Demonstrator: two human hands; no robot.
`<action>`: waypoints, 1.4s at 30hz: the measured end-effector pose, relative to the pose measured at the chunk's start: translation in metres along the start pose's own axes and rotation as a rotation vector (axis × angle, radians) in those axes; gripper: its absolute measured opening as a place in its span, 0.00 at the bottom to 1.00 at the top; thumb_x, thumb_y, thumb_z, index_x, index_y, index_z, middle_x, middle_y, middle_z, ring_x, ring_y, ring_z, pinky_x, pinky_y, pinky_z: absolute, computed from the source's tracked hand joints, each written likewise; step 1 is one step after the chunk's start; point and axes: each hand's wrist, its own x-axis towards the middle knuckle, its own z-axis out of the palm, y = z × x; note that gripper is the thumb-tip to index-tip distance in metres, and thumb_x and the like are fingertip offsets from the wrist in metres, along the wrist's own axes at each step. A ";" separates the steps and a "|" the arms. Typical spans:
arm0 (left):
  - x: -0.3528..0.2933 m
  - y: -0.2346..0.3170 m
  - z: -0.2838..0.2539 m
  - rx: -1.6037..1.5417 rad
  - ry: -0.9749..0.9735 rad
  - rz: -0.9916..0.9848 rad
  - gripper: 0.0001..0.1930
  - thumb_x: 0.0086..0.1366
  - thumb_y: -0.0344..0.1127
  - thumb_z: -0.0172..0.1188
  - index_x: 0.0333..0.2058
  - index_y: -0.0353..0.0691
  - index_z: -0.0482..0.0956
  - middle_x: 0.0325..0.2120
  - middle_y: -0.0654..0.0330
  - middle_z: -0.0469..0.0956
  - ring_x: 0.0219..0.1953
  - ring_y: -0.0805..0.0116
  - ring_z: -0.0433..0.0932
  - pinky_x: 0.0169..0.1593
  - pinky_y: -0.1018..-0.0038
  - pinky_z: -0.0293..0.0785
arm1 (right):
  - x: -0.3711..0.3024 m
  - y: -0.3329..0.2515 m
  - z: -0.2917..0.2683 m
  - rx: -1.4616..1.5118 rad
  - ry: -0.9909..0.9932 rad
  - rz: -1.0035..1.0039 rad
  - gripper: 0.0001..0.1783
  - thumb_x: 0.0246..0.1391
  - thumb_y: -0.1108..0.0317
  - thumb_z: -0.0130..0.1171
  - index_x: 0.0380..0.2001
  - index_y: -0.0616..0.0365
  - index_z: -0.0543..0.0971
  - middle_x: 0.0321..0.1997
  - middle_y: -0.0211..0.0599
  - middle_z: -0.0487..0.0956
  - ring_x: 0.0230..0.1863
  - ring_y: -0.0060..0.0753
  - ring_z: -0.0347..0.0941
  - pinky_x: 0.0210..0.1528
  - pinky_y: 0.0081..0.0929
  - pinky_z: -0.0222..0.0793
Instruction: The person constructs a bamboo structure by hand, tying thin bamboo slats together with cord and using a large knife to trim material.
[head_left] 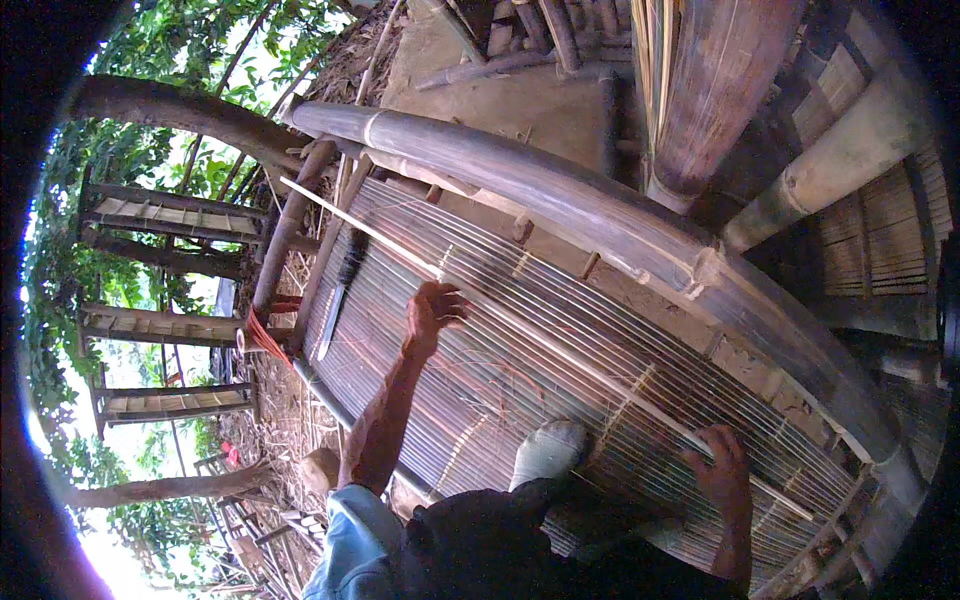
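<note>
A long, pale bamboo strip (560, 347) runs slantwise across a slatted bamboo platform (420, 400), from the far left to the near right. My right hand (722, 462) is closed around it near its right end, and the tip sticks out beyond. Just below the strip's left part is my left hand (435, 308), its fingers bent together; whatever they may hold cannot be made out. Left of that hand, a knife (334, 315) with a dark handle lies on the slats. Thin, pale fibres curl over the slats near my left forearm.
A thick bamboo pole (540, 190) borders the platform's far side. Large upright bamboo posts (715, 90) stand beyond it. A pale-covered foot (550, 450) rests on the slats close to me. Red cord (268, 338) is tied at the left corner. Small bamboo racks (170, 325) hang farther left.
</note>
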 end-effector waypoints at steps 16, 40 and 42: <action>0.084 0.089 -0.207 1.567 0.923 0.527 0.37 0.53 0.34 0.52 0.64 0.32 0.57 0.58 0.42 0.64 0.61 0.38 0.60 0.66 0.53 0.56 | 0.022 -0.025 0.008 -0.053 0.003 -0.093 0.15 0.54 0.66 0.61 0.45 0.58 0.75 0.44 0.47 0.75 0.46 0.55 0.72 0.48 0.45 0.69; -0.139 0.061 -0.037 1.498 0.486 0.923 0.19 0.50 0.29 0.57 0.44 0.46 0.74 0.39 0.47 0.69 0.46 0.46 0.68 0.51 0.51 0.63 | 0.147 -0.195 -0.008 0.171 -0.242 -0.279 0.19 0.63 0.56 0.52 0.47 0.60 0.77 0.37 0.37 0.81 0.42 0.34 0.77 0.50 0.33 0.72; -0.164 0.053 0.027 1.560 0.246 1.094 0.19 0.51 0.31 0.59 0.45 0.46 0.73 0.37 0.51 0.70 0.45 0.50 0.69 0.49 0.53 0.64 | 0.170 -0.212 -0.009 0.511 -0.564 -0.210 0.24 0.65 0.51 0.47 0.49 0.62 0.76 0.36 0.37 0.81 0.42 0.34 0.78 0.49 0.34 0.73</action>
